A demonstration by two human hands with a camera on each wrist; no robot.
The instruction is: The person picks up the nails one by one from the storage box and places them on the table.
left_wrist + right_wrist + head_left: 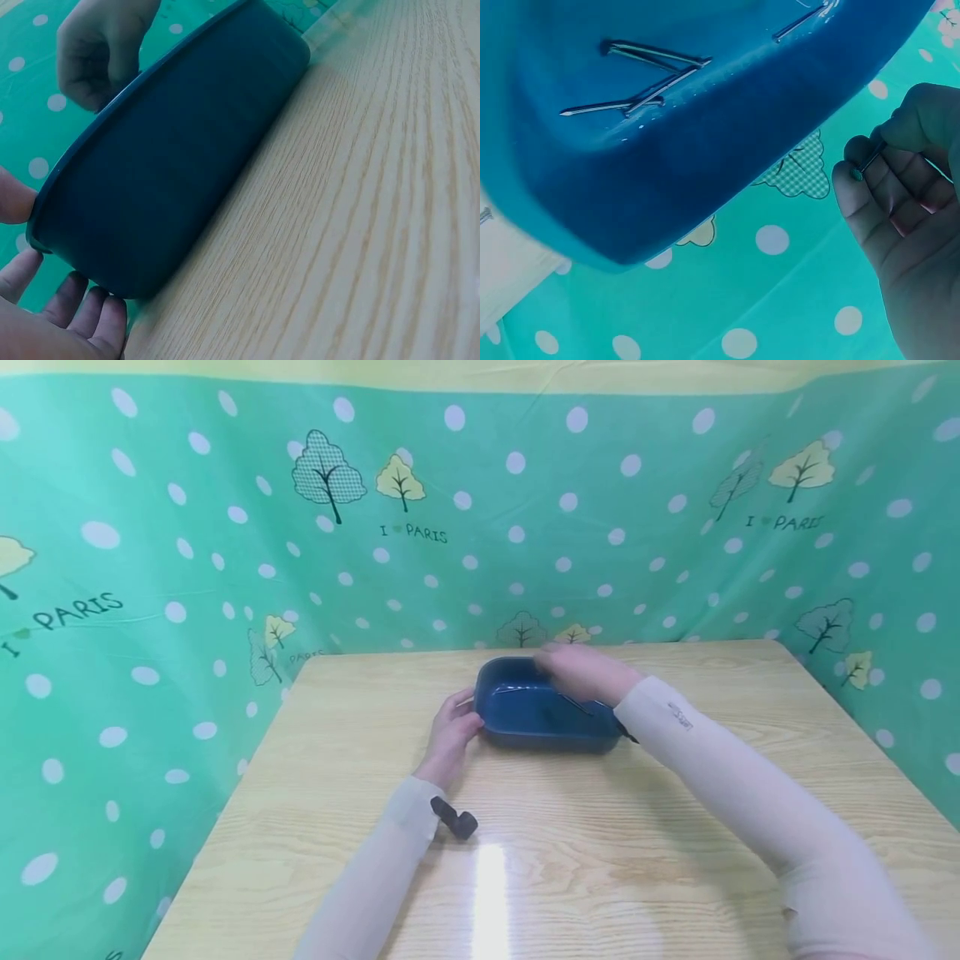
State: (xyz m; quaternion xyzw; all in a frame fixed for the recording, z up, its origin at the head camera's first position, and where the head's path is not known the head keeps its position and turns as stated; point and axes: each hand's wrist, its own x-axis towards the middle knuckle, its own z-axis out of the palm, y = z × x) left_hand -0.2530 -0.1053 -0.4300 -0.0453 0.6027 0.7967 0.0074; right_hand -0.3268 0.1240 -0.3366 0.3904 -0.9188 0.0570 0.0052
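Head view: holding the left end of the blue tub [547, 742] on the tabletop [360, 760] with spread fingers of the left hand [448, 735]. Rightward, pinching a nail [868, 160] in fingers of the right hand [919, 199] above the tub; long axis aslant, head-end lower left in right wrist view, point hidden. Probably mid-transfer, direction unclear; calling for a firm pinch.

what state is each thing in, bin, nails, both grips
Blue bin: upright on the table, open-topped, holding nails
Left grip: holding one end of the bin
Right grip: pinching a nail near the bin's rim
Held nail: outside the bin, head showing
Crossed nails: lying loose in the bin
Lone nail: lying apart from those
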